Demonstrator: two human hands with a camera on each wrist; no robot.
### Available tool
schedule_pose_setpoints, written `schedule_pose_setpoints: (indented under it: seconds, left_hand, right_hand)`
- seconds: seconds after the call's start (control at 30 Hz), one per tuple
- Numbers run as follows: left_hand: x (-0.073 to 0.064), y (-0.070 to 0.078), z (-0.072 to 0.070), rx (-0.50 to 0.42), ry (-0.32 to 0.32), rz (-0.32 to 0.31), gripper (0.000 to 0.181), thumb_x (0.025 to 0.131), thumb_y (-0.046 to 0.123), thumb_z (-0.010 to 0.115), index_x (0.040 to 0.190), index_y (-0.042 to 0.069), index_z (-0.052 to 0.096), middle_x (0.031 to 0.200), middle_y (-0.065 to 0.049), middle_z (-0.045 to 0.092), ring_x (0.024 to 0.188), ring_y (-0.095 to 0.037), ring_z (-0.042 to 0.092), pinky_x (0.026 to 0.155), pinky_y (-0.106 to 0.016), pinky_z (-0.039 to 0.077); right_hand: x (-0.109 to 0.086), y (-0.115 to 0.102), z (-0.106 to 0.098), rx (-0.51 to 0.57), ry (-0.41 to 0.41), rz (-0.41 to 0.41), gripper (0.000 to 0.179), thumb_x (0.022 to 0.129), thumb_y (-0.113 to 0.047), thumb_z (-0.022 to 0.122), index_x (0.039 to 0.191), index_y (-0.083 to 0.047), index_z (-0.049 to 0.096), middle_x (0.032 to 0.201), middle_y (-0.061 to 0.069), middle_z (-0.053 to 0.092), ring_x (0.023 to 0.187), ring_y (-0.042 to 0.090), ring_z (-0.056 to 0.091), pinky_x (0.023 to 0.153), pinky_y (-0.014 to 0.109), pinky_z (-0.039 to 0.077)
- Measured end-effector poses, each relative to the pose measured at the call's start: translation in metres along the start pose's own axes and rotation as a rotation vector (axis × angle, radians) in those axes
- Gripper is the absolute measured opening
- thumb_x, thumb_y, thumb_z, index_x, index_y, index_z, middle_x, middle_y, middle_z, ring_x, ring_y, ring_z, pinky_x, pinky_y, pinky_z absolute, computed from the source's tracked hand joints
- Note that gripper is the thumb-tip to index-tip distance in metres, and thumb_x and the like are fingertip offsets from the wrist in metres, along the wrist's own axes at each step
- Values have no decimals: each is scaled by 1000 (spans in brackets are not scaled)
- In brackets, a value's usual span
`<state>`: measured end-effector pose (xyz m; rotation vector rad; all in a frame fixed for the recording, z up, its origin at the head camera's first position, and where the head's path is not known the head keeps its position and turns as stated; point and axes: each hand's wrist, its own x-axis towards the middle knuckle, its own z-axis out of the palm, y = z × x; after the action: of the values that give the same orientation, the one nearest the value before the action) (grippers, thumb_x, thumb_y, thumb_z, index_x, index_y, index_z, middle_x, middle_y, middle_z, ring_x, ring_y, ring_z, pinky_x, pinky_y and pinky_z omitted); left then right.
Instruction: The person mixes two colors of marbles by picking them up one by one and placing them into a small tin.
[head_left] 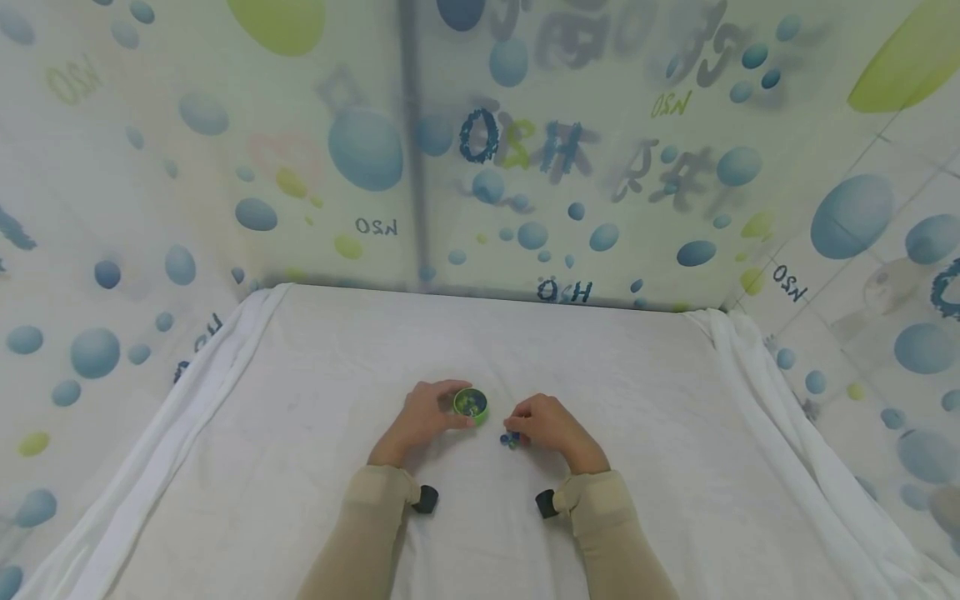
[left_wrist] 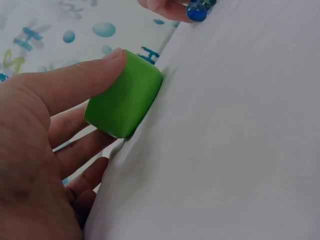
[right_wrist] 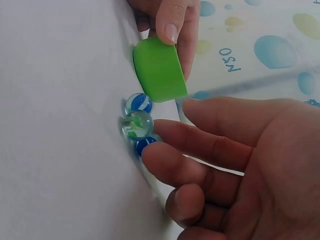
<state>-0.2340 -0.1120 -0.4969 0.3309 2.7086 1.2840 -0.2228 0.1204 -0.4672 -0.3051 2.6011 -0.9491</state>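
Observation:
My left hand (head_left: 427, 414) holds a small round green cup (left_wrist: 127, 97) by its side, thumb on one side and fingers on the other. Blue and green glass marbles, it seems, lie inside the cup, seen from above in the head view. To its right, my right hand (head_left: 551, 423) is at a small cluster of marbles on the white cloth. In the right wrist view these are a clear marble with a green swirl (right_wrist: 137, 125) and two blue ones (right_wrist: 139, 103). The right fingertips (right_wrist: 159, 161) meet the cluster's near side; thumb and fingers stand apart, nothing pinched between them.
A white cloth (head_left: 315, 417) covers the table, with bunched folds along its left and right edges (head_left: 795, 450). Curtains printed with blue and green bubbles (head_left: 532, 235) enclose the far side and both flanks. A black wrist device (head_left: 426, 500) sits at each cuff.

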Motion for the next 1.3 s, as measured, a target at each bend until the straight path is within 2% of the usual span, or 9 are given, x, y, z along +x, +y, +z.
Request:
schedule_pose_setpoints:
  seconds: [0.23, 0.5, 0.73, 0.93, 1.3]
  left_hand:
    - [1, -3, 0, -3, -2, -1, 58, 72, 33, 86, 126, 24, 65, 136, -5, 56, 130, -35, 39, 109, -58, 20]
    - [1, -4, 1, -1, -6, 7, 58, 73, 33, 85, 127, 23, 65, 136, -5, 57, 130, -35, 39, 109, -59, 19]
    - [0, -2, 0, -2, -3, 1, 58, 73, 34, 85, 127, 24, 65, 136, -5, 56, 129, -34, 40, 108, -59, 22]
    - [-1, 0, -1, -12, -3, -20, 58, 73, 33, 85, 127, 25, 65, 137, -3, 56, 131, -32, 38, 109, -57, 22]
    - [0, 0, -1, 3, -3, -25, 59, 73, 33, 85, 128, 24, 65, 138, -4, 56, 133, -34, 37, 109, -58, 22]
  right_hand:
    - [0, 1, 0, -3, 6, -10, 15, 93, -20, 65, 83, -12, 73, 60, -1, 59, 59, 14, 51, 58, 28, 42]
    - [2, 3, 2, -12, 8, 24, 15, 93, -21, 65, 83, -13, 73, 60, -1, 60, 60, 15, 52, 59, 29, 41]
    - [2, 2, 2, -28, 35, 13, 16, 93, -22, 65, 82, -14, 72, 61, -2, 59, 61, 15, 52, 60, 29, 42]
    - [4, 1, 2, -13, 94, -19, 11, 93, -20, 65, 90, -14, 73, 68, -3, 61, 68, 16, 54, 62, 31, 45]
    - [4, -4, 2, 60, 160, -69, 12, 93, -18, 64, 104, -14, 70, 74, -1, 60, 66, 17, 54, 59, 31, 45]
